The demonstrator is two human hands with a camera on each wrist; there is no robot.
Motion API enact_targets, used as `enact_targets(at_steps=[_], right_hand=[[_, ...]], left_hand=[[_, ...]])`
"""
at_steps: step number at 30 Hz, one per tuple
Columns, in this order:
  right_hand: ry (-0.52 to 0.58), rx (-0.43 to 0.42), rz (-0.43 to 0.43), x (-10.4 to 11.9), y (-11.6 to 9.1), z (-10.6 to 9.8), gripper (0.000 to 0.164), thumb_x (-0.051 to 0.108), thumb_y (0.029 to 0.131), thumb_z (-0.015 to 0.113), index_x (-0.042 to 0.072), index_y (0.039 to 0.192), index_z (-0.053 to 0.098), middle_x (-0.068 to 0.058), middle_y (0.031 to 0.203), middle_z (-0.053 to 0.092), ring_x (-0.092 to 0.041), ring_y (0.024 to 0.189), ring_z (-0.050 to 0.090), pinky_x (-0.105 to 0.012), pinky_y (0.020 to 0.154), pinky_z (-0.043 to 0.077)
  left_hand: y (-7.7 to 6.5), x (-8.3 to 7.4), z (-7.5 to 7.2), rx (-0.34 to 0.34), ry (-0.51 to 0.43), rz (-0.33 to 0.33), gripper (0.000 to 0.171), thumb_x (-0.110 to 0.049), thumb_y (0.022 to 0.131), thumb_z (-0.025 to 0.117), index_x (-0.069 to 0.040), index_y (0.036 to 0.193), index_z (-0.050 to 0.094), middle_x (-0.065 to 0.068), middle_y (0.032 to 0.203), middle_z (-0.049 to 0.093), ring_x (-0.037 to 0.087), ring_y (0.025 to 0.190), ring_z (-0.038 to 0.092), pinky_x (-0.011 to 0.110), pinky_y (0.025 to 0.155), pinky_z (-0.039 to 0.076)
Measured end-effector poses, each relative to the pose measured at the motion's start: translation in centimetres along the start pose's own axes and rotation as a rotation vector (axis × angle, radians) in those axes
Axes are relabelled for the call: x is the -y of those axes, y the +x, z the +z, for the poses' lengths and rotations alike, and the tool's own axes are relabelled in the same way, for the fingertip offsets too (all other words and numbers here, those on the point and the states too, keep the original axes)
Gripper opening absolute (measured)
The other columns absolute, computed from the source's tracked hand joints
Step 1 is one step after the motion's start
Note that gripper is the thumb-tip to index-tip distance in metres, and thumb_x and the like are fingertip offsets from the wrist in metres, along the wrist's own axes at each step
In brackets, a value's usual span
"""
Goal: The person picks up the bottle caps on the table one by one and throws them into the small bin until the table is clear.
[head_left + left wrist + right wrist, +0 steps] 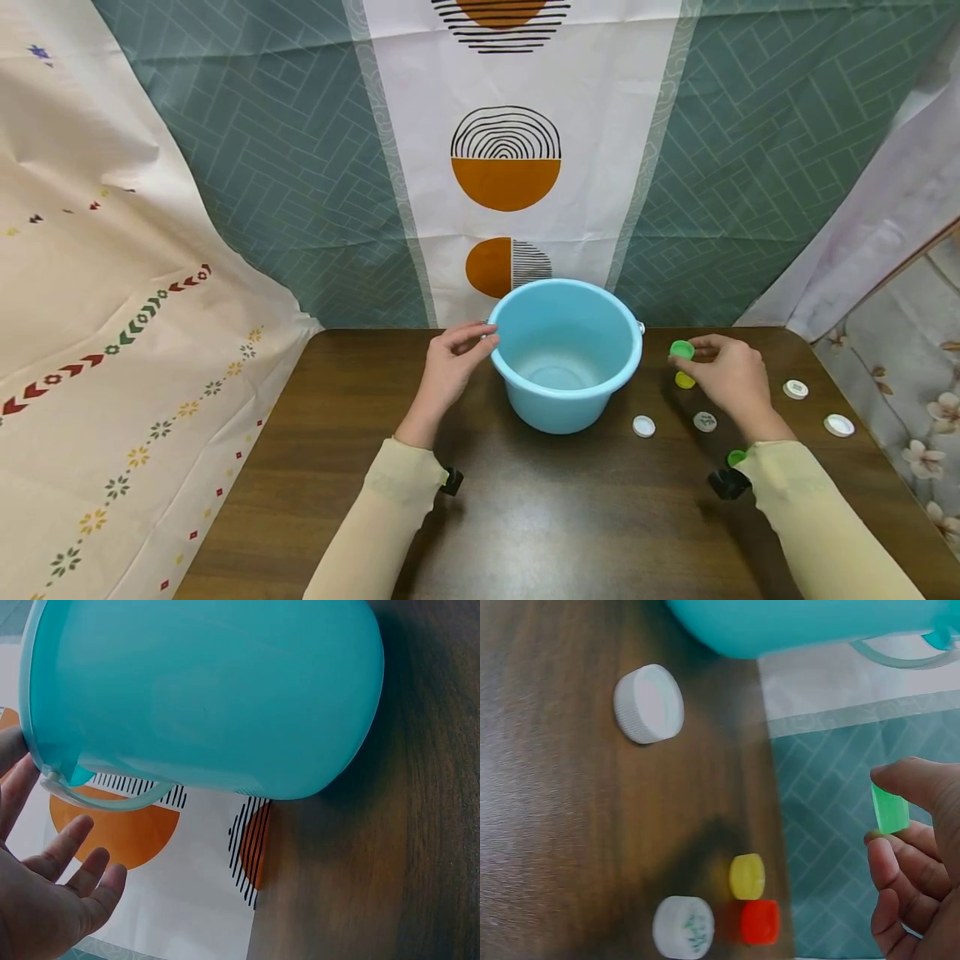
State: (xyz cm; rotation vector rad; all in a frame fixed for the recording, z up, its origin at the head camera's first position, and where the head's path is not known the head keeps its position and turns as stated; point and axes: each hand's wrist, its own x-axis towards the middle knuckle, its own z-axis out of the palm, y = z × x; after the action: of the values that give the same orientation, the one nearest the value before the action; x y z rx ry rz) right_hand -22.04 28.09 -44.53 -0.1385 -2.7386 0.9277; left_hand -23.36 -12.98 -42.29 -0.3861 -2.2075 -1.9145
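Note:
A light blue plastic bucket (562, 408) with a white handle (112, 801) stands upright at the back of the table. Thumb and index finger of my left hand (447, 367) pinch its rim on the left side, while the other fingers (101, 892) stay loosely spread. Right of the bucket, my right hand (731, 379) holds a green bottle cap (890, 808) between thumb and fingers, raised above the table. Below that hand lie a yellow cap (747, 877), a red cap (760, 922) and a white cap with green print (684, 928). The red one is hidden in the head view.
A white cap (643, 426) lies near the bucket's right front. Two more white caps (796, 389) are farther right, and another green cap (737, 457) is partly hidden by the right wrist. A patterned cloth (300, 167) hangs behind the brown wooden table (555, 517).

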Motion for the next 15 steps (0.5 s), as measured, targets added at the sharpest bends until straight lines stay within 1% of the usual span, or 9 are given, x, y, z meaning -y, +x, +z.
enact_targets(at_steps=[3,8,10,15], right_hand=[[0.009,-0.012,-0.015,0.3,0.3,-0.6,0.059,0.051,0.083,0.073,0.0,0.112,0.069,-0.023,0.104,0.069,-0.038,0.093,0.064,-0.044,0.066,0.052],[0.041,-0.043,-0.035,1.1,0.8,-1.5,0.06,0.055,0.081,0.073,0.004,0.112,0.07,-0.019,0.103,0.071,-0.034,0.094,0.062,-0.032,0.059,0.048],[0.058,-0.054,-0.037,1.5,0.9,-1.8,0.06,0.056,0.079,0.074,0.007,0.112,0.071,-0.017,0.103,0.071,-0.031,0.094,0.061,-0.03,0.059,0.046],[0.1,-0.062,-0.049,2.7,1.2,-2.4,0.057,0.055,0.079,0.076,0.009,0.114,0.071,-0.014,0.106,0.071,-0.025,0.09,0.06,-0.026,0.06,0.046]], left_hand=[[0.0,0.1,0.1,-0.001,0.004,-0.004,0.027,-0.026,0.087,0.076,-0.012,0.11,0.076,0.004,0.122,0.063,0.018,0.117,0.053,0.036,0.087,0.052],[0.0,0.2,0.0,-0.008,0.004,0.003,0.027,-0.026,0.087,0.077,-0.013,0.11,0.077,0.004,0.122,0.063,0.017,0.116,0.054,0.037,0.088,0.052],[0.0,0.2,0.0,-0.007,-0.001,0.009,0.027,-0.026,0.087,0.077,-0.012,0.11,0.076,0.002,0.121,0.063,0.018,0.116,0.054,0.037,0.089,0.051],[0.0,0.1,0.0,-0.003,-0.004,0.01,0.027,-0.026,0.087,0.076,-0.012,0.11,0.076,0.002,0.121,0.063,0.017,0.116,0.054,0.039,0.092,0.05]])
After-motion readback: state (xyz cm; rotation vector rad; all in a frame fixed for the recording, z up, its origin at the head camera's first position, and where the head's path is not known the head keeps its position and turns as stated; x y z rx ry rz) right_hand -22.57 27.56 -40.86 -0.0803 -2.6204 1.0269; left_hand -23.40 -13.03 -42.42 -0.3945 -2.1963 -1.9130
